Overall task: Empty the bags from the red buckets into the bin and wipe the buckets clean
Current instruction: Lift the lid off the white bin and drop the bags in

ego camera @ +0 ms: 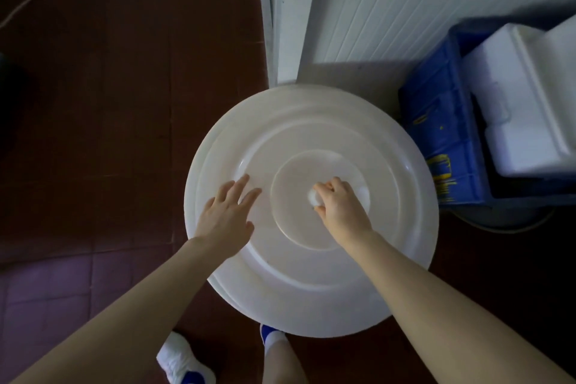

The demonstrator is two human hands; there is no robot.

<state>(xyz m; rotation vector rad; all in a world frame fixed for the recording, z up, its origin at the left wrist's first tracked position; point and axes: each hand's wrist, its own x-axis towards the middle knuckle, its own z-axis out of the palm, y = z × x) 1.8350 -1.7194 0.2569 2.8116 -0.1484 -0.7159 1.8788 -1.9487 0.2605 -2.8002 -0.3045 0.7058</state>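
Note:
A large round white lid [311, 140] covers the bin below me and fills the middle of the view. My right hand [338, 204] grips the small white knob [314, 197] at the lid's centre, fingers curled round it. My left hand [227, 212] lies over the lid's left side with fingers straight and spread; I cannot tell whether it touches the surface. No red bucket or bag is in view.
A blue plastic crate [442, 131] holding white foam boxes [526, 97] stands right of the bin. A white ribbed wall panel [405, 9] is behind it. Dark red floor tiles [124, 87] spread to the left. My white and blue shoes [184, 362] are below.

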